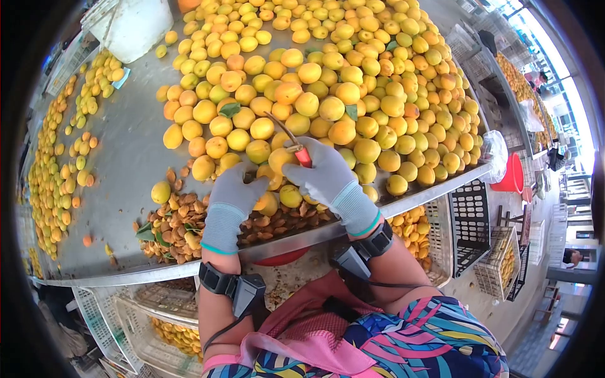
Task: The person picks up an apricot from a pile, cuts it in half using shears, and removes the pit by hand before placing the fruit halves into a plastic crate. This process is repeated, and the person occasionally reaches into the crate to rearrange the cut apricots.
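My right hand (324, 173), in a grey glove with a ribbed cuff, is closed around a small knife (303, 156) with a red handle. Its thin, curved blade points up and to the left over the fruit. Close beside it, my gloved left hand (233, 191) has its fingers and thumb bent against an apricot (271, 178) between the two hands; its grip is partly hidden. Yellow-orange apricots (331, 108) lie heaped ahead of both hands. Brown apricot stones (184, 217) are piled below and to the left, along the near edge of the metal table (135, 164).
More apricots (53, 170) lie at the table's left. A white bucket (135, 31) stands at the back left. Crates (157, 337) with orange fruit sit under the near edge. To the right are a black crate (469, 220), a red bucket (509, 173) and another fruit-covered table (523, 88).
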`<state>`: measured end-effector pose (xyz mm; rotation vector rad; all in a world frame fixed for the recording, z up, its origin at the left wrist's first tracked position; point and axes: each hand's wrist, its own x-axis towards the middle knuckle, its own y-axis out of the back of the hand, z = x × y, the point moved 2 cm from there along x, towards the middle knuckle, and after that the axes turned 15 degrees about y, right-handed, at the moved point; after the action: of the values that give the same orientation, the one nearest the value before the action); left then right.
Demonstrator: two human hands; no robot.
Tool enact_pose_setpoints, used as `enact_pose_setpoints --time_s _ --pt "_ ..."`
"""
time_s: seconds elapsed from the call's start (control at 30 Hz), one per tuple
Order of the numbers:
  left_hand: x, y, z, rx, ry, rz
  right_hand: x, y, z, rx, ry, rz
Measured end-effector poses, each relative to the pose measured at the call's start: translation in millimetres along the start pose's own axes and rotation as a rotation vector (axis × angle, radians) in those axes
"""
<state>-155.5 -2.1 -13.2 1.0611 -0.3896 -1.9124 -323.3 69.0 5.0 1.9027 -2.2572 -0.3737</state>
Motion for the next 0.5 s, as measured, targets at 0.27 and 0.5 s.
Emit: enact_pose_setpoints --time_s 0.27,0.5 --pt "18 -16 -12 0.127 -0.02 0.004 -2 -5 -12 0.29 -0.024 0.081" --pt "7 -1 -27 -0.354 -0.005 -0.009 -2 -2 -14 0.764 -0.172 0.125"
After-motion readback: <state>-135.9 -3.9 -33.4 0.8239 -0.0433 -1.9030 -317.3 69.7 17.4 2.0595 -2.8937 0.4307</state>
